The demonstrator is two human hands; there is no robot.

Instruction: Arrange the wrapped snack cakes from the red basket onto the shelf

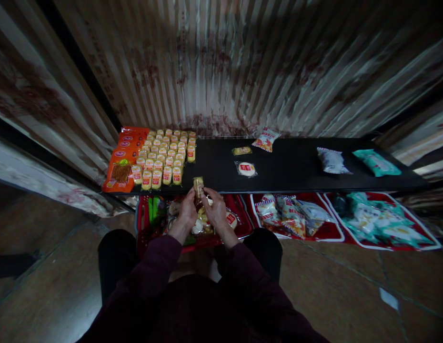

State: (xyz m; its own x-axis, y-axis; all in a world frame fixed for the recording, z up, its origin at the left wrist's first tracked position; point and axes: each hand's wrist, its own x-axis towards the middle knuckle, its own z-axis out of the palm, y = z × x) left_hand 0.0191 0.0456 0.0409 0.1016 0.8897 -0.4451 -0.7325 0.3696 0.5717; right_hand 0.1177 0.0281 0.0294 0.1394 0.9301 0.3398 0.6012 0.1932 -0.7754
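Note:
Between my two hands, above the left red basket (248, 224), is a small wrapped snack cake (198, 186) held upright near the shelf's front edge. My left hand (187, 209) grips it from the left, fingers closed. On its other side, my right hand (216, 208) has its fingers closed against the same cake. Below the hands, the basket holds more wrapped snacks, partly hidden by my hands. Rows of similar wrapped cakes (157, 162) stand on the left of the black shelf (214, 164).
Orange snack packs (116, 164) lie at the shelf's left end. Further right are a flat yellow packet (242, 150), a round white packet (246, 168), a red-white bag (266, 139), a silvery bag (331, 161) and a teal bag (377, 163). Two more baskets (341, 233) hold bagged snacks.

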